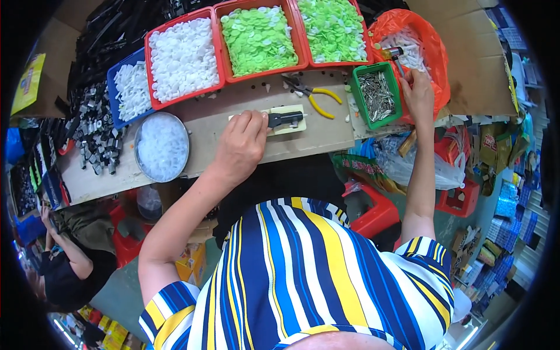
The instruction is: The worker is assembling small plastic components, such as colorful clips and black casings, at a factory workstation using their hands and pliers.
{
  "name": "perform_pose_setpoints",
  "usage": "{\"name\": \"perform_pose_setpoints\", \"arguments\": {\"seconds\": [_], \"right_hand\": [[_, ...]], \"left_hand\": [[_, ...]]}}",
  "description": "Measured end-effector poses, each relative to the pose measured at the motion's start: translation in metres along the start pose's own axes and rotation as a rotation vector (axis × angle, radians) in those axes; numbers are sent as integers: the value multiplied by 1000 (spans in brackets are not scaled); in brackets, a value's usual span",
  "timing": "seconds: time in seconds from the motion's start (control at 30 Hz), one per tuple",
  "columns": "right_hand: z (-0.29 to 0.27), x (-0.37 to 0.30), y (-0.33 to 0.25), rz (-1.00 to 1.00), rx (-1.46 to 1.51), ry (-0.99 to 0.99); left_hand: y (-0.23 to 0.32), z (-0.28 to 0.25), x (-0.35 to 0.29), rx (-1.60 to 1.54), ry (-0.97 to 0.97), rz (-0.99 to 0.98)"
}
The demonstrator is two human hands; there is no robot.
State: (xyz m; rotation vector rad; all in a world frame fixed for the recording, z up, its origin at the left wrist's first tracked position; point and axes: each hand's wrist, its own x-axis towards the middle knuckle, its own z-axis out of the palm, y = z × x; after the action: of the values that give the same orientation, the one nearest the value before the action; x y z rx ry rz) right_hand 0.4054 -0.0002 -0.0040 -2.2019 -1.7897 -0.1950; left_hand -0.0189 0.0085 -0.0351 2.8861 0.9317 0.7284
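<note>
My left hand (pixel 242 140) is closed around the near end of a long black plastic part (pixel 286 119), which lies in a cream-coloured block (pixel 290 129) on the bench. The hand covers that end of the part. At the right, my right hand (pixel 419 96) has its fingers closed at the shaft of a screwdriver (pixel 392 53) with a yellow and black handle. The screwdriver is above the green tray (pixel 356 87) of small metal screws or pins. Pliers with yellow handles (pixel 322 104) lie between the block and this tray.
Red trays hold white pieces (pixel 184 58) and green discs (pixel 259 41). Left are a blue tray (pixel 116 116), a round metal dish (pixel 137 153) of translucent pieces and piled black parts (pixel 96 131). A red bag (pixel 440 64) holds white pieces. Another person (pixel 76 262) sits lower left.
</note>
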Motion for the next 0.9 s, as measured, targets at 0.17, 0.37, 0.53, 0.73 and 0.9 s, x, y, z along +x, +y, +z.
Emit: {"name": "perform_pose_setpoints", "arguments": {"seconds": [0.17, 0.37, 0.53, 0.73, 0.9], "right_hand": [[12, 11, 5, 4, -79, -16], [-14, -5, -10, 44, 68, 91], [-49, -41, -124, -87, 509, -110], [-17, -86, -171, -401, 526, -188], [-51, -76, -188, -343, 603, -246]], "left_hand": [[-2, 0, -1, 41, -63, 43], [-3, 4, 1, 32, -44, 62], [-6, 1, -2, 55, -49, 75], [-2, 1, 4, 83, -67, 96], [-4, 2, -3, 72, -55, 76]]}}
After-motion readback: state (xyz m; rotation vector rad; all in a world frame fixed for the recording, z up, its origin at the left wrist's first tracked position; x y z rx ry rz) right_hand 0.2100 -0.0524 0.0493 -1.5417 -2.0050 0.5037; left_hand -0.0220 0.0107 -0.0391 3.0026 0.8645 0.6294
